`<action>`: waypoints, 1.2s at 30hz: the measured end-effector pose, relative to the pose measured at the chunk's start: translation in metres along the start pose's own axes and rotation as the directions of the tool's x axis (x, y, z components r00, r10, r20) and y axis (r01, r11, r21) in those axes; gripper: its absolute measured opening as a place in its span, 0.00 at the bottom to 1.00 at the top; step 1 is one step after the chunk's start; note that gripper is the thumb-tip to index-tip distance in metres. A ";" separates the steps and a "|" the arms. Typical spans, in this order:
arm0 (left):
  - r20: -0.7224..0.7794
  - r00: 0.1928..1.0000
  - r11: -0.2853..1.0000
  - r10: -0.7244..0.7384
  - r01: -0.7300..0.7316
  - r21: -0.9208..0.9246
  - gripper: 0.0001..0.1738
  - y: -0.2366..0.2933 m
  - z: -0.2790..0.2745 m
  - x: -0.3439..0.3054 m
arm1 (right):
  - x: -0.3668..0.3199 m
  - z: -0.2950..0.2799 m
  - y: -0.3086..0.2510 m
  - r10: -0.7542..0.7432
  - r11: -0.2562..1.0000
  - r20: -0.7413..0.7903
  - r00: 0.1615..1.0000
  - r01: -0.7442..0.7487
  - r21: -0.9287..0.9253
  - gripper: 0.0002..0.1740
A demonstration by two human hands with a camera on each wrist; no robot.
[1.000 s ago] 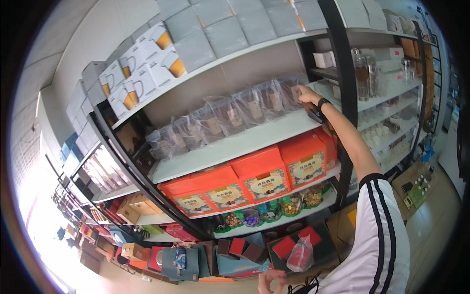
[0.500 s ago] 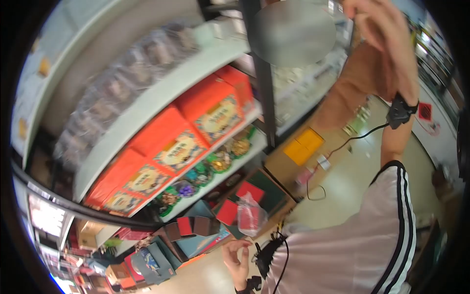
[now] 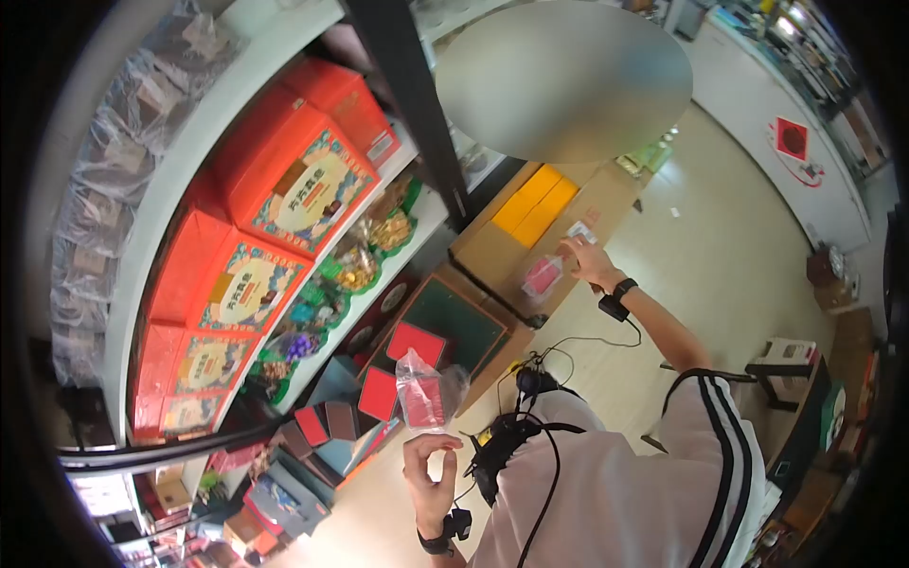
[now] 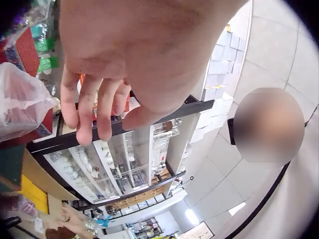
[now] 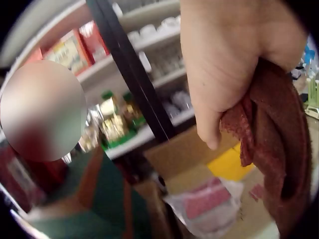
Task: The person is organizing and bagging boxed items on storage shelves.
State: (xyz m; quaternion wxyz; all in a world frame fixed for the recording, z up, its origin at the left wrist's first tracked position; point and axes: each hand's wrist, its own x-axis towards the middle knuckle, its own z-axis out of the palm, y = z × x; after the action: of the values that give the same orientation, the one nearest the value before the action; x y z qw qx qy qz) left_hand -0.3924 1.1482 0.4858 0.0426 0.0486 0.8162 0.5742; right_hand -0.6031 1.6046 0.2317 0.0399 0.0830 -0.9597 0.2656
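Over the cardboard box at the shelf's foot, my right hand grips a brown cloth, whose folds hang below the palm in the right wrist view. Just left of that hand in the head view lies a pink packet in clear plastic. My left hand hangs with loosely bent fingers and holds nothing; the left wrist view shows its palm apart from a plastic bag. Above that hand in the head view, the bag has something red inside.
Red gift boxes and plastic-wrapped items fill shelves at left. Yellow boxes stand in the cardboard carton. A dark post edges the shelf. Black cables hang by the body; a stool stands right.
The right hand left the wrapped items on the shelf, swung right with the brown cloth, then came down over the carton. The head view turned down and right. The left hand stays low, loosely bent.
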 end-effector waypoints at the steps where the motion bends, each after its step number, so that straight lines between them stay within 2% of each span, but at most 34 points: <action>1: -0.025 0.999 0.999 -0.034 0.034 0.017 0.12 0.001 0.002 -0.001 | -0.001 0.032 0.012 0.062 0.995 0.115 0.991 -0.053 -0.082 0.38; 2: -0.021 0.996 0.995 -0.085 0.086 0.043 0.11 0.005 0.007 0.000 | -0.001 0.071 0.048 0.034 0.998 0.154 0.988 -0.026 -0.053 0.38; 3: -0.037 0.988 0.986 -0.148 0.150 0.072 0.11 0.009 0.011 -0.003 | 0.001 0.118 0.094 -0.010 0.980 0.151 0.988 0.040 -0.197 0.39; 4: -0.033 0.988 0.980 -0.153 0.156 0.121 0.12 0.017 0.013 -0.003 | 0.006 0.166 0.102 -0.071 0.941 0.151 0.986 0.116 -0.318 0.40; 5: -0.022 0.988 0.974 -0.150 0.151 0.169 0.13 0.020 0.012 -0.002 | 0.011 0.143 0.070 -0.186 0.950 0.145 0.972 0.215 -0.225 0.39; 6: -0.050 0.985 0.980 -0.164 0.169 0.105 0.15 0.019 0.014 -0.006 | 0.016 0.152 0.062 -0.050 0.964 0.254 0.966 0.113 -0.241 0.37; 7: -0.074 0.981 0.983 -0.177 0.180 0.033 0.16 0.018 0.017 -0.009 | 0.018 0.179 0.081 -0.126 0.915 0.254 0.959 0.211 -0.343 0.34; 8: -0.088 0.973 0.977 -0.213 0.215 0.007 0.17 0.018 0.017 -0.014 | 0.023 0.172 0.061 -0.042 0.831 0.358 0.933 0.232 -0.506 0.31; 9: -0.123 0.965 0.971 -0.234 0.237 0.014 0.17 0.019 0.018 -0.018 | 0.026 0.181 0.061 -0.100 0.812 0.331 0.938 0.269 -0.517 0.28; 11: -0.136 0.945 0.953 -0.298 0.303 0.015 0.13 0.018 0.020 -0.023 | 0.032 0.192 0.063 -0.050 0.851 0.329 0.943 0.213 -0.481 0.30; 12: -0.152 0.939 0.950 -0.309 0.311 -0.008 0.14 0.013 0.022 -0.028 | 0.034 0.192 0.065 -0.067 0.851 0.340 0.938 0.232 -0.471 0.30; 14: -0.160 0.933 0.946 -0.322 0.321 -0.031 0.14 0.011 0.026 -0.034 | 0.036 0.178 0.067 -0.063 0.893 0.445 0.893 0.250 -0.375 0.34; 15: -0.150 0.934 0.946 -0.325 0.321 -0.051 0.14 0.011 0.026 -0.036 | 0.034 0.159 0.053 -0.070 0.891 0.447 0.892 0.257 -0.373 0.34; 17: -0.127 0.943 0.951 -0.308 0.304 -0.045 0.14 0.009 0.027 -0.040 | 0.024 0.118 0.009 -0.131 0.925 0.279 0.951 0.218 -0.310 0.39; 18: -0.095 0.950 0.955 -0.297 0.294 -0.040 0.15 0.009 0.026 -0.045 | 0.009 0.126 0.024 -0.128 0.952 0.169 0.977 0.169 -0.254 0.41; 19: -0.101 0.952 0.958 -0.288 0.285 -0.043 0.15 0.010 0.024 -0.050 | -0.005 0.120 0.021 -0.136 0.950 0.162 0.977 0.175 -0.259 0.41; 20: -0.090 0.957 0.961 -0.278 0.275 -0.042 0.16 0.010 0.021 -0.056 | -0.021 0.111 0.019 0.109 0.980 0.210 0.972 -0.069 -0.186 0.41; 21: -0.076 0.961 0.964 -0.265 0.262 -0.041 0.17 0.009 0.019 -0.062 | -0.037 0.099 0.015 0.340 0.940 0.270 0.901 -0.317 -0.125 0.41; 23: -0.083 0.969 0.972 -0.231 0.228 -0.049 0.18 -0.006 0.014 -0.085 | -0.074 0.064 -0.014 0.413 0.898 0.268 0.870 -0.439 0.042 0.42; 24: -0.087 0.973 0.976 -0.215 0.211 -0.054 0.20 -0.013 0.013 -0.096 | -0.098 0.061 -0.004 0.416 0.896 0.240 0.877 -0.440 0.054 0.44; 25: -0.074 0.978 0.979 -0.193 0.188 -0.075 0.20 -0.017 0.010 -0.107 | -0.121 0.048 -0.012 0.422 0.883 0.205 0.883 -0.451 0.129 0.41; 26: -0.085 0.980 0.983 -0.182 0.184 0.006 0.23 -0.021 0.007 -0.117 | -0.147 0.034 -0.021 0.414 0.859 0.188 0.891 -0.451 0.244 0.35; 27: -0.090 0.981 0.981 -0.169 0.177 0.078 0.25 -0.026 0.007 -0.128 | -0.163 0.003 -0.065 0.354 0.825 0.135 0.926 -0.377 0.421 0.29; 28: -0.107 0.982 0.986 -0.154 0.159 0.040 0.32 -0.034 0.009 -0.139 | -0.184 -0.013 -0.083 0.296 0.829 0.103 0.950 -0.309 0.467 0.27; 29: -0.099 0.987 0.992 -0.125 0.126 0.010 0.40 -0.042 0.011 -0.150 | -0.199 -0.043 -0.128 0.245 0.820 0.093 0.965 -0.258 0.512 0.29; 30: -0.109 0.988 0.994 -0.105 0.105 -0.009 0.47 -0.041 0.014 -0.156 | -0.213 -0.073 -0.170 0.316 0.716 0.259 0.913 -0.408 0.566 0.31; 31: -0.133 0.987 0.996 -0.092 0.090 -0.023 0.55 -0.039 0.018 -0.160 | -0.227 -0.095 -0.212 0.322 0.588 0.342 0.883 -0.469 0.659 0.32; 32: -0.155 0.985 0.996 -0.082 0.075 -0.056 0.55 -0.037 0.024 -0.163 | -0.243 -0.106 -0.234 0.294 0.575 0.426 0.856 -0.514 0.637 0.33; 33: -0.155 0.987 0.998 -0.043 0.035 -0.059 0.63 -0.035 0.028 -0.168 | -0.260 -0.112 -0.252 0.276 0.607 0.422 0.864 -0.497 0.620 0.33; 34: -0.160 0.987 0.998 -0.010 0.001 -0.055 0.71 -0.033 0.030 -0.175 | -0.274 -0.113 -0.267 0.148 0.694 0.382 0.912 -0.371 0.617 0.36; 35: -0.195 0.981 0.998 -0.013 0.000 -0.068 0.71 -0.039 0.033 -0.185 | -0.290 -0.115 -0.283 0.011 0.755 0.349 0.937 -0.237 0.611 0.40; 36: -0.190 0.980 0.990 0.058 -0.081 -0.113 0.76 -0.050 0.036 -0.195 | -0.304 -0.118 -0.303 -0.020 0.767 0.362 0.932 -0.218 0.603 0.40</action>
State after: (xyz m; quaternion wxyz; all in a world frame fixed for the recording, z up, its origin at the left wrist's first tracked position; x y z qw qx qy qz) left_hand -0.1964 1.1395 0.4291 -0.0514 0.0204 0.7783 0.6255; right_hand -0.2455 1.4515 0.4483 -0.1748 0.0856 -0.8081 0.5559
